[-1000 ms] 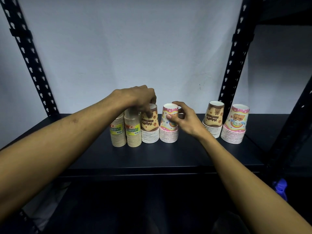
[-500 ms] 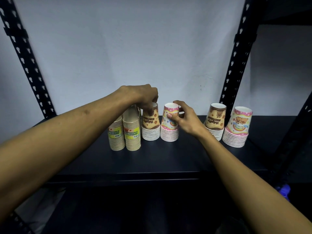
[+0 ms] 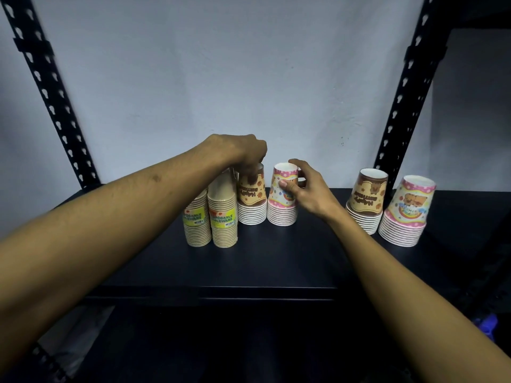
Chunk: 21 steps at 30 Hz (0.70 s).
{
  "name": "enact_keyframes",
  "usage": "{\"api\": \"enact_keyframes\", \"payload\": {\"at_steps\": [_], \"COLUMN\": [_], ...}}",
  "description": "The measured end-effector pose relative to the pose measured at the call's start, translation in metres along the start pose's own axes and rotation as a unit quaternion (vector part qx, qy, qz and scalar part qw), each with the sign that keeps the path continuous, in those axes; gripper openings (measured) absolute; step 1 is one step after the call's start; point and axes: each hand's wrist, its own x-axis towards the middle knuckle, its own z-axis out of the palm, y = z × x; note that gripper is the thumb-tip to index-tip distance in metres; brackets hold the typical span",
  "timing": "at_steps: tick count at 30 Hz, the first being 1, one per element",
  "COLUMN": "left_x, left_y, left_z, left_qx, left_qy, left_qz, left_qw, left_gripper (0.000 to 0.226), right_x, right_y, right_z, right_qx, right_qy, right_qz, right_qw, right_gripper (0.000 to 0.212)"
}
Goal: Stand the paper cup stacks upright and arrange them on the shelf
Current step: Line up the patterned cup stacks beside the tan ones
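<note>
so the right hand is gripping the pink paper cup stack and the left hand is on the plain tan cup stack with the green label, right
Not quite. In the head view the right hand does grip the pink paper cup stack, but the left hand holds the brown paper cup stack, not a tan green-labelled stack beside it.

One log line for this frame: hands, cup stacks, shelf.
left hand: grips brown cup stack | right hand: grips pink cup stack | shelf: six stacks upright
</note>
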Motion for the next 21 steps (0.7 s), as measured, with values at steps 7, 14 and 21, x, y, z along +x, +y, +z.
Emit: {"api": "enact_keyframes", "payload": {"at_steps": [7, 14, 21], "left_x": [0.0015, 0.0007, 0.0011], "left_y": [-0.0039, -0.0068, -0.0084], "left_z": [-0.0003, -0.0001, 0.0000], "left_qx": [0.011, 0.020, 0.027], "left_qy": [0.004, 0.005, 0.004], "left_qz": [0.009, 0.013, 0.014], "left_qw": [1.000, 1.000, 1.000], "left_gripper": [0.046, 0.049, 0.048], "right_x": [-0.0001, -0.0021, -0.0029], "right_y": [0.0020, 0.0003, -0.0026], "right_z": [-0.0002, -0.0010, -0.0007], "right_qx": [0.016, 0.018, 0.014], "right_qy": [0.000, -0.002, 0.007], "right_qz": [0.005, 0.004, 0.007], "right_qw": [1.000, 1.000, 1.000], "right_gripper": [0.057, 0.058, 0.058]}}
